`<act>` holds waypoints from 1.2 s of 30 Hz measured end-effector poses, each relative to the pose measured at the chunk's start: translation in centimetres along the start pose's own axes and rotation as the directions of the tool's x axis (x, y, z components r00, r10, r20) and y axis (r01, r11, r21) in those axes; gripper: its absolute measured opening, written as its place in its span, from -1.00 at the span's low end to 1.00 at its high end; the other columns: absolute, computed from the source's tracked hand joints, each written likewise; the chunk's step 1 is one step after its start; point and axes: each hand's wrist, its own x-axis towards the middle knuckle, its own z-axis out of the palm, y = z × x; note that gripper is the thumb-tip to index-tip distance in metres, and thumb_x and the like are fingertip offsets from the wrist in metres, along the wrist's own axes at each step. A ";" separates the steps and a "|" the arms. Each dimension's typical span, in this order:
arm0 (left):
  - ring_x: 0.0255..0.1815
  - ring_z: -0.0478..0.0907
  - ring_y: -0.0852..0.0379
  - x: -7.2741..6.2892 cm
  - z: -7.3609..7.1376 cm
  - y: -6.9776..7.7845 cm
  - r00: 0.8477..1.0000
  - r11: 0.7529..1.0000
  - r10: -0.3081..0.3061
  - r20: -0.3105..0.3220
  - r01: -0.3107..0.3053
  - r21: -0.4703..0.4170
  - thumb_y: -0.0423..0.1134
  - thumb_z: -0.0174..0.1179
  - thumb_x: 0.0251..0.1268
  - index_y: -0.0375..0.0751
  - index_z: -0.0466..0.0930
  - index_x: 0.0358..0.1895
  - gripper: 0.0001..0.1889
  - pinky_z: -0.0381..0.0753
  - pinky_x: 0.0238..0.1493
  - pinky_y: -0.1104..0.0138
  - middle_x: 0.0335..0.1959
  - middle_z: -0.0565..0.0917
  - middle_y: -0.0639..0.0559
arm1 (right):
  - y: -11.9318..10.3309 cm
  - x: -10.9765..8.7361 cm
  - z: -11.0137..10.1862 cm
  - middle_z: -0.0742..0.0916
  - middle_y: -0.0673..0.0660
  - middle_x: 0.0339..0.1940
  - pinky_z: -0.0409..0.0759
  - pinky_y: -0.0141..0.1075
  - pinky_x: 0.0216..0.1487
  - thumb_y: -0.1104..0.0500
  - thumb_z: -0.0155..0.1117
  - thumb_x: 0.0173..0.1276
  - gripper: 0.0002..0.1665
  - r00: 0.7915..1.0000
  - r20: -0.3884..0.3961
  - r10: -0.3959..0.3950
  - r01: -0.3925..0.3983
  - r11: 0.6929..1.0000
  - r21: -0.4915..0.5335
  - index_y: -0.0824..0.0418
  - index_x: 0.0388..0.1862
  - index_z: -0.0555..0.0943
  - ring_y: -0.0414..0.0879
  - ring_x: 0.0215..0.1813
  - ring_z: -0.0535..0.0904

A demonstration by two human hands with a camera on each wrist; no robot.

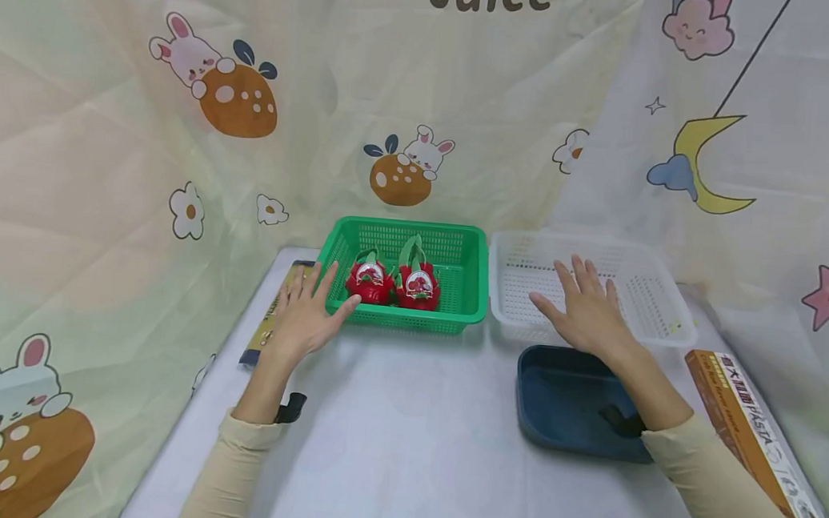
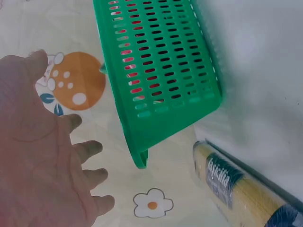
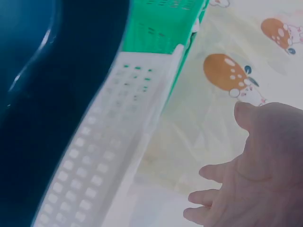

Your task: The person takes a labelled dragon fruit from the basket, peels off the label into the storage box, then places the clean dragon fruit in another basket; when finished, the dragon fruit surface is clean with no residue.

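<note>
My left hand (image 1: 303, 319) is held with fingers spread at the left front corner of a green basket (image 1: 474, 279), holding nothing. Inside that basket sit two red packs with green handles, a left pack (image 1: 369, 281) and a right pack (image 1: 418, 286). My right hand (image 1: 587, 311), also spread and holding nothing, hovers over the front of a white basket (image 1: 670, 313). In the left wrist view the palm (image 2: 38, 151) is beside the green basket's slotted wall (image 2: 161, 71). The right wrist view shows the other palm (image 3: 265, 175) beside the white basket (image 3: 90, 165).
A dark blue tray (image 1: 555, 413) lies below my right forearm. A brown and white pasta box (image 1: 755, 443) lies along the table's right edge. At the left edge is a yellow and navy pasta packet (image 1: 262, 333), partly behind my left hand. A printed cloth (image 1: 503, 121) hangs behind the baskets.
</note>
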 end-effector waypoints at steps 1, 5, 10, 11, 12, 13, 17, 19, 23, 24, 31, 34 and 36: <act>0.71 -0.43 -0.32 0.0 0.0 0.0 1.000 1.000 0.000 -0.001 0.000 -0.007 0.61 -0.33 0.40 0.16 -0.24 0.74 -0.01 -0.45 0.59 -0.32 0.74 -0.16 -0.17 | -0.2 0.2 0.0 -0.10 0.45 0.71 -0.34 0.50 0.52 -0.49 -0.15 0.57 0.14 1.000 0.001 -0.001 0.001 1.000 0.000 0.31 0.72 -0.05 0.38 0.70 -0.33; 0.71 -0.47 -0.27 0.2 0.0 0.1 1.000 0.998 0.001 -0.006 -0.001 -0.059 0.57 -0.34 0.45 0.17 -0.28 0.74 -0.04 -0.43 0.60 -0.30 0.75 -0.19 -0.15 | -1.0 0.9 -0.1 -0.08 0.46 0.71 -0.30 0.51 0.52 -0.46 -0.15 0.59 0.11 1.000 -0.007 -0.011 0.012 1.000 0.021 0.32 0.72 -0.06 0.40 0.70 -0.29; 0.71 -0.40 -0.32 0.4 -0.2 -0.5 0.998 0.986 0.009 -0.055 -0.018 -0.166 0.48 -0.26 0.53 0.09 -0.28 0.74 -0.07 -0.26 0.57 -0.39 0.75 -0.21 -0.17 | -2.1 1.6 0.2 -0.03 0.49 0.70 -0.22 0.48 0.54 -0.41 -0.08 0.61 0.09 0.999 -0.002 -0.040 0.040 0.996 0.074 0.37 0.70 -0.01 0.41 0.70 -0.23; 0.71 -0.37 -0.33 0.4 -0.3 -0.7 0.997 0.982 0.005 -0.073 -0.019 -0.188 0.46 -0.24 0.54 0.07 -0.26 0.74 -0.08 -0.20 0.56 -0.41 0.74 -0.19 -0.18 | -2.3 1.7 0.3 -0.03 0.48 0.70 -0.19 0.47 0.55 -0.40 -0.07 0.61 0.09 0.999 -0.001 -0.047 0.046 0.995 0.086 0.38 0.69 0.01 0.41 0.69 -0.21; 0.71 -0.34 -0.33 0.4 -0.4 -0.8 0.996 0.977 -0.003 -0.085 -0.015 -0.212 0.44 -0.22 0.55 0.05 -0.26 0.74 -0.08 -0.16 0.55 -0.43 0.74 -0.19 -0.19 | -2.6 1.8 0.4 -0.02 0.48 0.70 -0.15 0.45 0.56 -0.39 -0.06 0.61 0.08 0.999 -0.002 -0.051 0.051 0.994 0.099 0.39 0.69 0.03 0.41 0.69 -0.18; 0.71 -0.30 -0.33 0.4 -0.5 -1.0 0.995 0.972 -0.014 -0.099 -0.009 -0.233 0.43 -0.21 0.56 0.04 -0.25 0.74 -0.09 -0.11 0.53 -0.44 0.74 -0.17 -0.20 | -2.8 1.9 0.5 -0.01 0.48 0.70 -0.10 0.43 0.57 -0.39 -0.05 0.61 0.07 0.998 -0.006 -0.055 0.055 0.992 0.110 0.39 0.68 0.04 0.42 0.69 -0.14; 0.70 -0.16 -0.33 0.4 -1.1 -1.7 0.987 0.931 -0.076 -0.142 0.020 -0.364 0.29 -0.14 0.63 -0.01 -0.22 0.74 -0.15 -0.01 0.53 -0.41 0.72 -0.10 -0.25 | -3.9 2.8 0.6 0.02 0.46 0.70 0.05 0.41 0.55 -0.39 -0.06 0.61 0.05 0.997 -0.011 -0.072 0.073 0.982 0.176 0.37 0.68 0.07 0.44 0.66 -0.04; 0.68 -0.08 -0.36 0.5 -1.5 -2.1 0.982 0.903 -0.106 -0.158 0.029 -0.428 0.18 -0.13 0.68 -0.03 -0.19 0.73 -0.22 0.02 0.54 -0.38 0.71 -0.04 -0.28 | -4.3 3.4 0.7 0.05 0.45 0.70 0.09 0.39 0.54 -0.40 -0.07 0.61 0.04 0.997 -0.008 -0.081 0.081 0.973 0.218 0.35 0.68 0.08 0.42 0.66 0.00; 0.61 0.12 -0.39 0.8 -1.8 -2.8 0.973 0.835 -0.161 -0.167 0.044 -0.549 0.02 -0.13 0.73 -0.04 -0.14 0.73 -0.31 0.15 0.53 -0.31 0.68 0.08 -0.29 | -5.0 4.9 1.0 0.22 0.39 0.67 0.17 0.31 0.55 -0.37 -0.08 0.63 -0.03 0.996 -0.018 -0.085 0.086 0.952 0.293 0.31 0.67 0.14 0.36 0.64 0.13; 0.60 0.16 -0.39 0.9 -1.7 -3.0 0.971 0.817 -0.177 -0.163 0.052 -0.574 0.03 -0.14 0.73 -0.03 -0.13 0.73 -0.31 0.20 0.53 -0.29 0.67 0.10 -0.29 | -5.1 5.3 1.2 0.27 0.38 0.65 0.21 0.29 0.55 -0.35 -0.08 0.64 -0.05 0.996 -0.025 -0.085 0.088 0.947 0.310 0.30 0.66 0.16 0.35 0.62 0.18; 0.60 0.17 -0.35 1.1 -1.3 -3.9 0.960 0.705 -0.269 -0.082 0.138 -0.696 0.13 -0.13 0.69 -0.03 -0.15 0.73 -0.25 0.27 0.51 -0.25 0.65 0.14 -0.31 | -6.3 6.9 2.0 0.48 0.31 0.53 0.46 0.16 0.44 -0.29 0.02 0.64 -0.17 0.997 -0.069 -0.044 0.072 0.863 0.501 0.25 0.59 0.31 0.28 0.51 0.41; 0.60 0.18 -0.34 1.0 -1.2 -4.1 0.956 0.672 -0.288 -0.062 0.156 -0.724 0.09 -0.12 0.69 -0.04 -0.13 0.73 -0.26 0.25 0.53 -0.22 0.63 0.18 -0.31 | -7.0 7.7 2.2 0.57 0.29 0.45 0.54 0.13 0.37 -0.27 0.09 0.62 -0.22 0.998 -0.070 0.001 0.039 0.823 0.567 0.24 0.53 0.40 0.23 0.43 0.51; 0.57 0.25 -0.32 1.0 -1.1 -4.2 0.953 0.641 -0.299 -0.043 0.167 -0.749 0.11 -0.10 0.67 -0.04 -0.12 0.73 -0.25 0.29 0.53 -0.17 0.63 0.20 -0.31 | -7.6 8.3 2.3 0.61 0.31 0.39 0.56 0.12 0.35 -0.23 0.12 0.62 -0.26 0.998 -0.060 0.021 0.020 0.795 0.606 0.26 0.50 0.43 0.23 0.37 0.56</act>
